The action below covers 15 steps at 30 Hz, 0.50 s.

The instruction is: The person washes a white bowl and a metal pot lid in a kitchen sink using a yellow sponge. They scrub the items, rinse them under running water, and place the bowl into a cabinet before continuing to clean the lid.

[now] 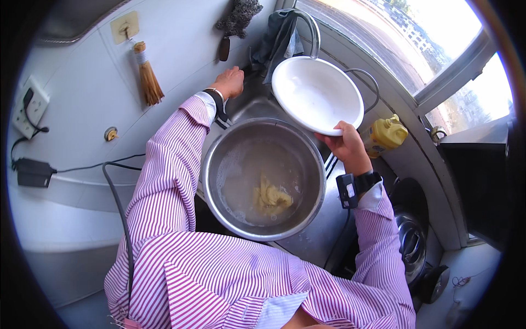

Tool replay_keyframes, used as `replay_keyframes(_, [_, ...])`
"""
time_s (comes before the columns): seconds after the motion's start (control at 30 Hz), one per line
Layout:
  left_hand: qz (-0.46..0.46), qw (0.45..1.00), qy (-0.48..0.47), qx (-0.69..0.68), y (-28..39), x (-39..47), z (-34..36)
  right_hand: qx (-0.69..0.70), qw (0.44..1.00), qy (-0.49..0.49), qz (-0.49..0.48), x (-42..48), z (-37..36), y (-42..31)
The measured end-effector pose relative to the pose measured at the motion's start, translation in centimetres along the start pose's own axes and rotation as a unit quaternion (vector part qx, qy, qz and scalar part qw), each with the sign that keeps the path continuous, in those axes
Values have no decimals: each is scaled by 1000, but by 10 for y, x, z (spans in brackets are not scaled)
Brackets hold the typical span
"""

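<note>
In my right hand [347, 144] is the near rim of a white bowl [316, 94], tilted with its inside towards me under the curved faucet [314, 35]. My left hand [232, 82] is over the far left side of the steel sink [254, 107], fingers curled down. Its fingertips are hidden, so whether it grips anything is unclear. Before me, a large stainless steel basin [207, 181] holds cloudy water with some bubbles. A soft, pale yellow folded mass [272, 196], perhaps a cloth, lies partly under the water.
Dark cloths [279, 37] hang beside the faucet. A yellow detergent bottle [384, 135] stands right of the bowl. On the left wall hang a straw brush [147, 78] and a wall socket [31, 107] with a cable. A glass pot lid [411, 242] lies at right.
</note>
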<state>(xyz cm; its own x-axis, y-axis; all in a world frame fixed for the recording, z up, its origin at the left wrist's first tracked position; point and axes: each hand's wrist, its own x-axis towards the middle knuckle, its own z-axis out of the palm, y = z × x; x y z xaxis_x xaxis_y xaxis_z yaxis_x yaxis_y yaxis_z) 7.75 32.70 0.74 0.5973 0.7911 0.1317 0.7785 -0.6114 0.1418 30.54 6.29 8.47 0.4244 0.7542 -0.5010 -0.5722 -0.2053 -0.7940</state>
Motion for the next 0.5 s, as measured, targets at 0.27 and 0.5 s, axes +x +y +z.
replay_keyframes(0.27, [-20, 998, -33, -48, -13, 80, 39, 11, 999, 37, 2, 7, 4, 3])
replay_keyframes(0.5, [-9, 999, 0, -44, -28, 118, 57, 5, 999, 42, -31, 15, 1, 4])
